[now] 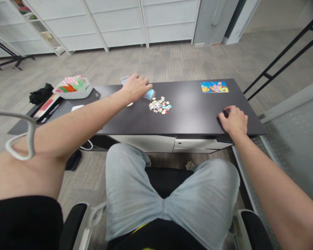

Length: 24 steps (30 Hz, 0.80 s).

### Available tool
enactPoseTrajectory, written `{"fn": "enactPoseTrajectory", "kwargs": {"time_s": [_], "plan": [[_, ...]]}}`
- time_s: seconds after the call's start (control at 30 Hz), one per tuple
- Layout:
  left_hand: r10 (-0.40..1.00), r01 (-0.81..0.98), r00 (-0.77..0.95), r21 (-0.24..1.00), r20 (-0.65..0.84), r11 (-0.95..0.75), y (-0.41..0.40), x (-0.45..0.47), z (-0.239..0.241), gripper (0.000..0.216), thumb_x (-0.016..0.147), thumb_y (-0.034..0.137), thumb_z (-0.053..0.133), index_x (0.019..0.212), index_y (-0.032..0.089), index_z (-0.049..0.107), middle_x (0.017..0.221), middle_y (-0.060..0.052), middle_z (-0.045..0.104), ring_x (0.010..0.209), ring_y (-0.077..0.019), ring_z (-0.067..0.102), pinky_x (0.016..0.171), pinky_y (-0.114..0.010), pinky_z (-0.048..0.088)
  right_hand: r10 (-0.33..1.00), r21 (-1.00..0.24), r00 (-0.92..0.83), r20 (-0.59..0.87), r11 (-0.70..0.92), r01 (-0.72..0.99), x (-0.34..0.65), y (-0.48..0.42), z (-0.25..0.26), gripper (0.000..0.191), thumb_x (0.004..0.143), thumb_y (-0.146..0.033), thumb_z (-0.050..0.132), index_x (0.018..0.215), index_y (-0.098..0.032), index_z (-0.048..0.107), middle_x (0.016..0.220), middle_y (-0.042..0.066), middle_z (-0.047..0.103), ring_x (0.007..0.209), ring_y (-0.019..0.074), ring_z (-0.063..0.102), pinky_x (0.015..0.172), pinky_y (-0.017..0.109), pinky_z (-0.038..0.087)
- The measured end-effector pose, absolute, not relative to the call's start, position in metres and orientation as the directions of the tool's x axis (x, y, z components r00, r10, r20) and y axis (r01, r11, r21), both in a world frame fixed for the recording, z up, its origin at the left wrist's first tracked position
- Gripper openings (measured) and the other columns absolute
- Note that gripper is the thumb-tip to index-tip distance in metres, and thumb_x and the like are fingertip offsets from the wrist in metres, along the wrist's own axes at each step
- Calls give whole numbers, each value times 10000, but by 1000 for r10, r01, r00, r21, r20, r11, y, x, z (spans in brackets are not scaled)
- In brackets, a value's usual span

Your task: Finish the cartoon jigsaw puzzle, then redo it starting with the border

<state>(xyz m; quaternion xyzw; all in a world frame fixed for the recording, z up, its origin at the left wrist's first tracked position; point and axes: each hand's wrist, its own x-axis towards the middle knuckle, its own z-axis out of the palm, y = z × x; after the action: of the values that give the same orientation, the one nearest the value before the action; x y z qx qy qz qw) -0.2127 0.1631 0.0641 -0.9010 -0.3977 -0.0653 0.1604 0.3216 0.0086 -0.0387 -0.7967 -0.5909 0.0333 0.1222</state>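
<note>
- With our left hand point(136, 87) we grasp a clear container point(149, 94) from above, the fingers wrapped over its middle; it lies tilted, one end sticking out to the left of the hand and the other, with bluish contents or print, pointing right.
- Just beside that right end we see the puzzle pieces point(160, 106), heaped loosely near the middle of the dark bench point(190, 113).
- A small pale round thing point(129, 104) lies on the bench below our left hand, partly hidden by the forearm.
- Our right hand point(235, 121) rests near the bench's right end with its fingers curled; a small black object point(225, 113) shows at the thumb, and we cannot tell whether we grip it or only touch it.
- Beyond the right hand, near the far edge, lies a colourful picture card point(214, 87), flat and well apart from the pieces.
- At the left end we have a white basket point(85, 91) of green, orange and pink-striped items, with black cloth point(40, 94) beside it.
</note>
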Motion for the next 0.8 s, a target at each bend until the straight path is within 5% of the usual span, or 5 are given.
{"fn": "enactPoseTrajectory", "kwargs": {"time_s": [0.13, 0.33, 0.57, 0.7, 0.8], "plan": [[615, 690, 716, -202, 331, -695, 123, -220, 72, 739, 908, 170, 879, 1611, 376, 788, 1604, -143, 783, 1445, -459, 760, 1281, -698, 574, 953, -230, 291, 86, -265, 936, 323, 9, -39, 526, 1182, -439, 538, 1545, -134, 766, 1569, 298, 831, 1385, 435, 727, 1228, 562, 520], [330, 684, 419, -55, 846, -727, 25, -213, 74, 656, 1077, 695, 1005, 1618, 450, 727, 1388, -87, 770, 1304, -423, 771, 1220, -723, 570, 945, -221, 313, 93, -287, 932, 322, 9, -40, 505, 1180, -455, 555, 1528, -162, 775, 1575, 273, 842, 1421, 442, 742, 1262, 569, 532], [263, 742, 342, -88, 902, -664, -16, -235, 69, 702, 1111, 789, 985, 1626, 436, 664, 1313, -86, 792, 1204, -374, 818, 1044, -615, 691, 940, -187, 328, 94, -306, 933, 322, 8, -42, 548, 1175, -472, 538, 1550, -158, 786, 1590, 284, 850, 1484, 474, 766, 1277, 591, 558], [621, 741, -238, 553, 747, -381, 24, -289, 31, 890, 930, 1001, 995, 1344, 284, 671, 1226, -118, 772, 1121, -384, 803, 1127, -672, 704, 941, -176, 323, 106, -301, 937, 325, 9, -44, 556, 1168, -479, 509, 1533, -168, 789, 1546, 290, 861, 1455, 483, 785, 1247, 589, 575], [727, 710, -337, 669, 599, -221, 50, -326, 5, 861, 757, 799, 1137, 1260, 268, 682, 1198, -131, 806, 1094, -399, 812, 1122, -679, 708, 939, -173, 327, 110, -306, 936, 326, 10, -46, 558, 1169, -489, 501, 1525, -173, 793, 1537, 294, 864, 1451, 492, 791, 1242, 599, 581]]}}
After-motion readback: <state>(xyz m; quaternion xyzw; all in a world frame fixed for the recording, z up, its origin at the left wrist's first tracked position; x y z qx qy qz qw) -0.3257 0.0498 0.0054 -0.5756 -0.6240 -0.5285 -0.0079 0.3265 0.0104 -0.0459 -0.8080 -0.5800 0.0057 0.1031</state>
